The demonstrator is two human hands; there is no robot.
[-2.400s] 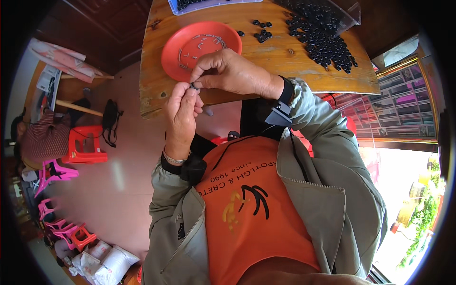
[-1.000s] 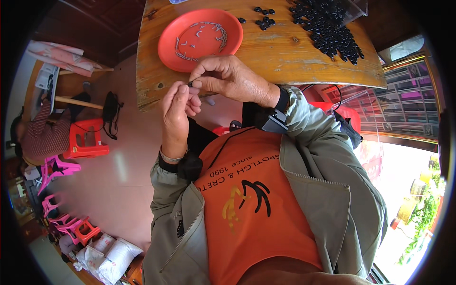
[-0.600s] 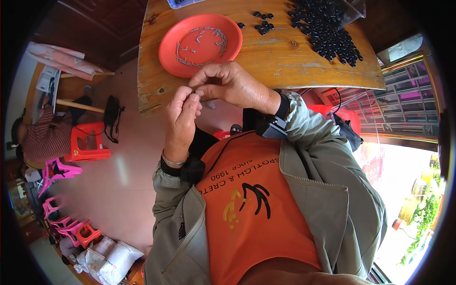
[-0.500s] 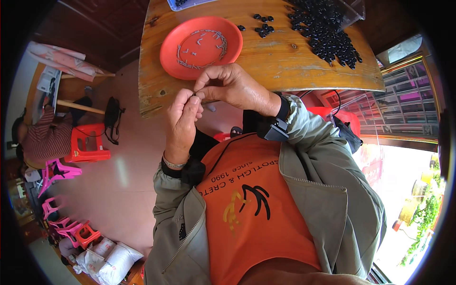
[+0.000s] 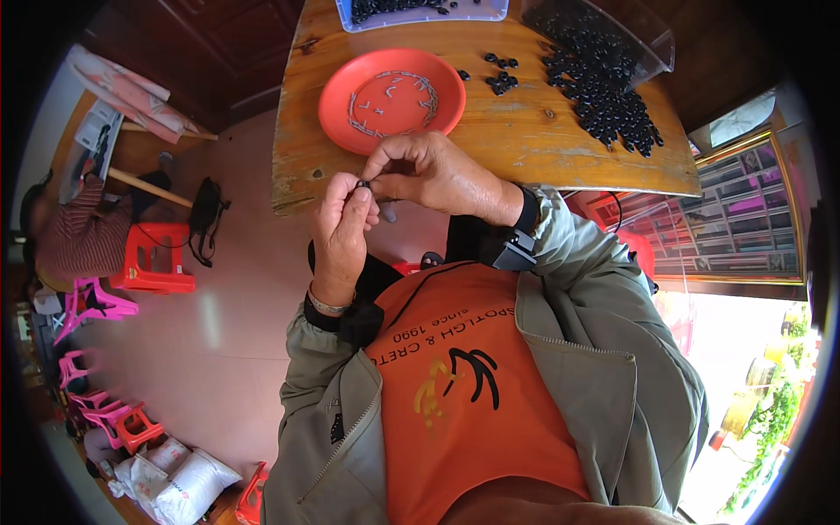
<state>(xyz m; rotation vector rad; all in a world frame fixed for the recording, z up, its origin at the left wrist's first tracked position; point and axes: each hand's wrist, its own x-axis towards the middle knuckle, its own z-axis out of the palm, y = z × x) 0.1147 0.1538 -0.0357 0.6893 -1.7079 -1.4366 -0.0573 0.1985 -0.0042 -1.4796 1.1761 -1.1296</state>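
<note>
I see the left hand (image 5: 341, 229) raised just off the table's near edge, thumb and forefinger pinching a small glossy black piece (image 5: 363, 184). The right hand (image 5: 440, 178) comes in from the other side, thumb and forefinger closed at the same piece; I can't tell if a smaller part sits between those tips. So the piece is up between both sets of fingertips, off the table.

A silvery bracelet (image 5: 327, 306) rings the left wrist; a black strap with a dark boxy device (image 5: 514, 252) is on the right.

Just beyond the hands, I have a round red plastic plate (image 5: 336, 103) on the yellow-brown wooden table (image 5: 516, 144). Thin grey slivers (image 5: 430, 103) form a rough ring in it, a few lying inside the ring.

Right of the plate: a small cluster of black pieces (image 5: 502, 83), one more near the rim. Further right, a big heap of black pieces (image 5: 612, 109), reaching to a tilted clear plastic container (image 5: 652, 48). A translucent bluish bin (image 5: 411, 25) at the far edge holds more.

Outward left, I get a red plastic stool (image 5: 150, 276), a person in a striped top (image 5: 92, 234) and white sacks (image 5: 194, 490).
</note>
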